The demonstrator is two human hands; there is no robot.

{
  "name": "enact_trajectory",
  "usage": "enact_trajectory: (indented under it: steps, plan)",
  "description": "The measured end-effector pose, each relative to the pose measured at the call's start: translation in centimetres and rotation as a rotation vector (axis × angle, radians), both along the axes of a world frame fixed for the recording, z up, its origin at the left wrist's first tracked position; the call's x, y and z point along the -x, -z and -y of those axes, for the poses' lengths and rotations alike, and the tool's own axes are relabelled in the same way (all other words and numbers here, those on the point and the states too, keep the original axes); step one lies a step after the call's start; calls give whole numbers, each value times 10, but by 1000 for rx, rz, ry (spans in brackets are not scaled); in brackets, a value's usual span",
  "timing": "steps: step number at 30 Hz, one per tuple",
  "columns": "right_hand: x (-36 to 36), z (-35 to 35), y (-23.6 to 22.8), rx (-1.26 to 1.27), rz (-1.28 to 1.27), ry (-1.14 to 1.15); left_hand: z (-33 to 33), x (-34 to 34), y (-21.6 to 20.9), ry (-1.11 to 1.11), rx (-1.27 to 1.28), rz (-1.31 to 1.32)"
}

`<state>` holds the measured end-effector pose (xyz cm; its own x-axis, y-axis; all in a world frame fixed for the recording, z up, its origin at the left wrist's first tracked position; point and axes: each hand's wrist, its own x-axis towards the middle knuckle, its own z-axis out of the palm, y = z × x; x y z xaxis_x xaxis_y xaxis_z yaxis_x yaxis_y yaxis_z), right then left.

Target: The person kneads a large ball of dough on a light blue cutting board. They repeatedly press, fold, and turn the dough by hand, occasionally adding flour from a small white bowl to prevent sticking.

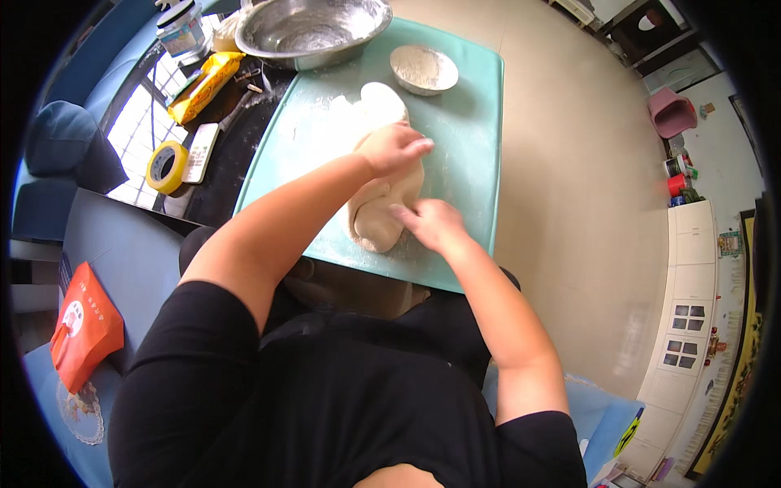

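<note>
A long, folded mass of pale dough (380,224) lies lengthwise on a teal board (468,146) dusted with flour. A deep crease runs along its near left part. My left hand (396,149) reaches across its middle, closed on the dough, with the thumb out to the right; its other fingers are partly hidden. Lower down, my right hand (437,224) grips the dough's right edge, one digit pressed onto the surface and the rest hardly showing. At the far end a rounded, very bright lobe of dough sticks out.
Beyond the dough stand a small bowl of flour (423,70) and a large metal basin (313,32). On the dark table to the left are yellow tape (167,167), a white remote control (201,153), a yellow packet (205,85) and a jar (181,32). An orange-red bag (88,328) rests on blue seating.
</note>
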<state>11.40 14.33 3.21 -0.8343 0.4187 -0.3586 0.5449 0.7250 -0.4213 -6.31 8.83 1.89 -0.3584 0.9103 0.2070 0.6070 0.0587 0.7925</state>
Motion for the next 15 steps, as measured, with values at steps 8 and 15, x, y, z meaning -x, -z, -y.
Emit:
enact_trajectory:
  steps: [8,15]
  plan:
    - [56,-57,50,242,-765,377,44,70,106,-838,-288,432]
    - [153,-76,58,961,-692,386,32,60,55,-709,-287,765]
